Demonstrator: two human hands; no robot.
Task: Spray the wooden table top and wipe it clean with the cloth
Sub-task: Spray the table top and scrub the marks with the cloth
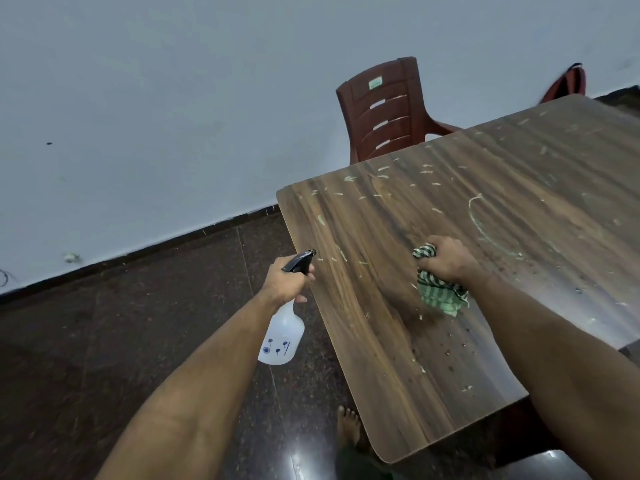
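Here the left hand (289,280) fingers clamp the spray bottle (282,336), the right hand (446,261) fingers bunch the cloth (438,294) on the table top (398,244).

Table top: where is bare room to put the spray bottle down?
The near end of the table top, between its left edge and the right forearm, holds only small specks. So does the strip between the spray bottle and the cloth. Farther off, pale smears crowd the wood near the chair.
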